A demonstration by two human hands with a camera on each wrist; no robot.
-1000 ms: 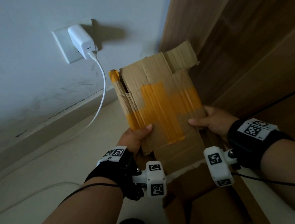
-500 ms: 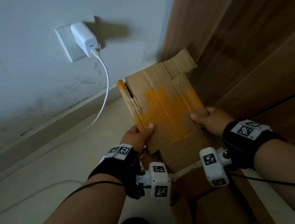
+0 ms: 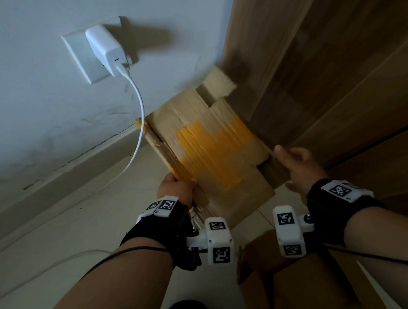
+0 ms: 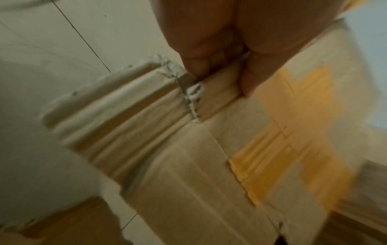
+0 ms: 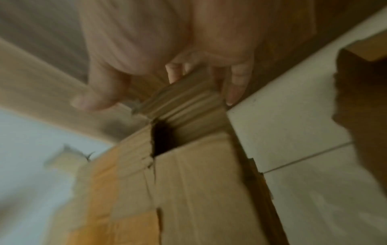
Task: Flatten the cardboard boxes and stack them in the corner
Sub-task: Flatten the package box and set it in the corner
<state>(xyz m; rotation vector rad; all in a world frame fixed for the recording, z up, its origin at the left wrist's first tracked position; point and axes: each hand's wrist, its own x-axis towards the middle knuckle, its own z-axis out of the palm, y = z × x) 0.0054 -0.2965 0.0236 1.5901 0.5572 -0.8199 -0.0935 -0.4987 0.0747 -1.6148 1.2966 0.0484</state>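
Left hand (image 3: 176,189) is pinching the left edge of the flattened brown cardboard box with orange tape (image 3: 207,149); right hand (image 3: 298,166) is hovering just beside its right edge, fingers relaxed, gripping nothing. Box is tilting into the corner between white wall (image 3: 26,98) and wooden panel (image 3: 327,64), beside the white charger cable (image 3: 140,116).

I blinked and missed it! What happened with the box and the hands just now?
The box went further into the corner. The right hand let go and opened; the left hand still grips it. The charger stayed plugged in.
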